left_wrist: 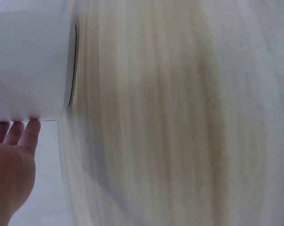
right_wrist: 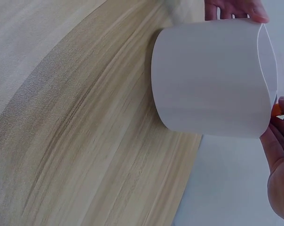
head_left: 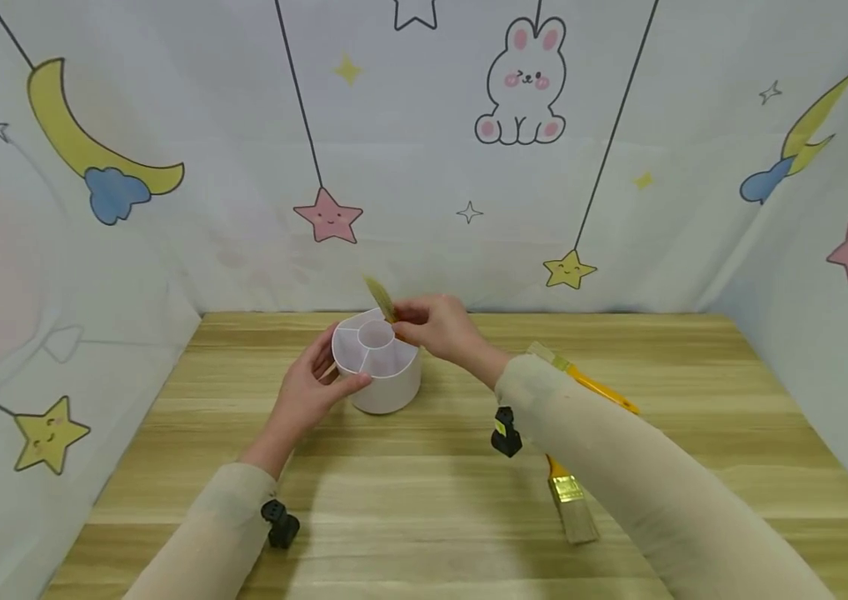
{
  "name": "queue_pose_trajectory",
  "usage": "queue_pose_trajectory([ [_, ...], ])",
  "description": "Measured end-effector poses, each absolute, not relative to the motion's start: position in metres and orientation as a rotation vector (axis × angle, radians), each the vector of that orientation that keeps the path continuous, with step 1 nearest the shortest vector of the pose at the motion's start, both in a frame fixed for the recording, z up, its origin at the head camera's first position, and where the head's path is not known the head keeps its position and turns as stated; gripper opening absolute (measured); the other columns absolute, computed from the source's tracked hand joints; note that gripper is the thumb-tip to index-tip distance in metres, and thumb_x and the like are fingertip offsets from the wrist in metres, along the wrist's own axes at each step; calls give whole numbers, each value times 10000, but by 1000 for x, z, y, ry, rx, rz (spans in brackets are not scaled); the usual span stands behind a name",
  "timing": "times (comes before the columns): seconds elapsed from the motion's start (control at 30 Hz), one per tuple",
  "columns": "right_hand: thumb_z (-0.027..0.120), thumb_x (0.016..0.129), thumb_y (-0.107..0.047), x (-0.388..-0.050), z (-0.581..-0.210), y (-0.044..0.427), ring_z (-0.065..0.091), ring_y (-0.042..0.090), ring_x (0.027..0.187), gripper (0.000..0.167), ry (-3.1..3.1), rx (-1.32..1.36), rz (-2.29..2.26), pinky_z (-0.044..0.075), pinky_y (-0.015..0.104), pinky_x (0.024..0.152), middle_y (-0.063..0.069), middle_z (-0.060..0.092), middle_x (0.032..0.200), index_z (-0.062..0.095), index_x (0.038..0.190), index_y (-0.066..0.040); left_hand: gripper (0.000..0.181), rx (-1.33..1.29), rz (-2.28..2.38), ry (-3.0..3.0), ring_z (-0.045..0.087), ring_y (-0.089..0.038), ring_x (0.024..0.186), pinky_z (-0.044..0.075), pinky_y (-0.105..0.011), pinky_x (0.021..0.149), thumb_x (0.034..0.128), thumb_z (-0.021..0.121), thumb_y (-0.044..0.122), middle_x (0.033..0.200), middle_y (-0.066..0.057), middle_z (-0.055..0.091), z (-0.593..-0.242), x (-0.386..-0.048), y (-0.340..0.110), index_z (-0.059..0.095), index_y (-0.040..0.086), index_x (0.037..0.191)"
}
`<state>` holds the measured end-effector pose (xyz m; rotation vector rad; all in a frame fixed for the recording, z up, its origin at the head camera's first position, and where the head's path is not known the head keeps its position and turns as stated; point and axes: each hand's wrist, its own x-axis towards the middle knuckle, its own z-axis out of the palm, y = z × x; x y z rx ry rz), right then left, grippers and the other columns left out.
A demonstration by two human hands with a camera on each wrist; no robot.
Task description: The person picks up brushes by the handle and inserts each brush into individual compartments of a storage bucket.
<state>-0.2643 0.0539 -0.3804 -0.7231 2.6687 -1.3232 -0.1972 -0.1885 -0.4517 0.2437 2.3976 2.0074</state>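
A round white divided organizer [head_left: 386, 392] stands on the wooden table, with a ring-shaped middle compartment and thin walls running outward. My left hand [head_left: 311, 387] grips its left side, thumb on the front rim; in the left wrist view the fingers [left_wrist: 29, 134] touch its wall. Above the organizer's right part, my right hand [head_left: 439, 327] pinches a paintbrush [head_left: 380, 298] with its bristles upward. The brush's orange handle [right_wrist: 277, 110] shows at the rim in the right wrist view; its lower end is hidden by the organizer and fingers.
Right of the organizer lies a paintbrush with a yellow-orange handle [head_left: 604, 390]. Nearer the front is another, wider paintbrush [head_left: 574, 508], its handle partly hidden under my right forearm. A patterned white cloth [head_left: 431, 167] hangs behind the table [head_left: 394, 517] and at both sides.
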Motion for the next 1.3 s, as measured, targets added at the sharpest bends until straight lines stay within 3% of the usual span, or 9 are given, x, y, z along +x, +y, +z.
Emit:
queue_pose_trajectory([
  [0.33, 757, 1019, -185, -259, -374, 62, 717, 233, 1234, 457, 2618, -668, -1352, 624, 339, 978, 101, 739, 1335, 670, 1454, -74, 940, 246, 1993, 2408, 391, -303, 1560, 364, -489, 1263, 933, 861, 134, 1681, -124, 417, -452, -200, -189, 308, 127, 1693],
  [0.6, 752, 1016, -145, -255, -371, 77, 695, 268, 1274, 475, 2621, -672, -1388, 605, 359, 1024, 132, 683, 1423, 645, 1464, -28, 931, 240, 1992, 2410, 391, -308, 1561, 359, -498, 1264, 934, 858, 124, 1683, -130, 414, -452, -201, -189, 315, 115, 1689],
  [1.3, 759, 1011, -132, -239, -362, 146, 681, 323, 1286, 487, 2686, -787, -1249, 600, 384, 1031, 182, 651, 1450, 632, 1459, 9, 934, 218, 1984, 2405, 386, -301, 1564, 362, -478, 1263, 932, 856, 110, 1691, -129, 400, -453, -198, -190, 312, 114, 1690],
])
